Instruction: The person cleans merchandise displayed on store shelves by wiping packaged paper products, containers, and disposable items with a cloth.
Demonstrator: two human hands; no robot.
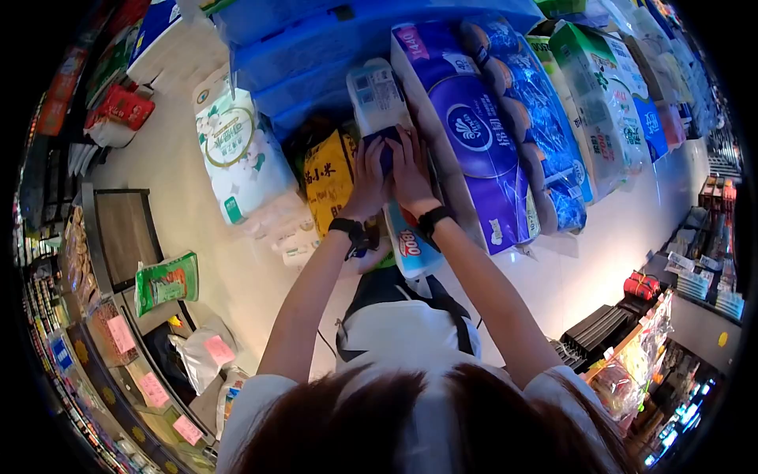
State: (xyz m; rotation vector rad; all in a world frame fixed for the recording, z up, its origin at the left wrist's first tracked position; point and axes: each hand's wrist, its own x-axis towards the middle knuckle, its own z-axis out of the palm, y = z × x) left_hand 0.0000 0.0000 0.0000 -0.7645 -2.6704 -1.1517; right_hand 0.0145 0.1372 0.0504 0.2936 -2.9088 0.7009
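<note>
Close together, my left hand point(369, 180) and my right hand point(410, 170) have their fingers wrapped over a small dark package point(384, 141). Its kind cannot be made out, as the fingers cover most of it. Just beyond lies a clear-wrapped pale pack point(375, 93). To the left of my left hand is a yellow bag with black characters point(328, 178). Below my right hand sits a blue and white pack marked 1800 point(412, 246). A large purple pack of tissue rolls point(474, 130) stands right beside my right hand.
Blue plastic bins point(316, 59) rise behind the hands. A white floral tissue pack point(241, 150) stands left; blue-wrapped rolls point(537, 118) and a green-white pack point(600, 103) line the right. A green bag point(166, 283) rests by the left shelving. Pale floor point(260, 288) shows between.
</note>
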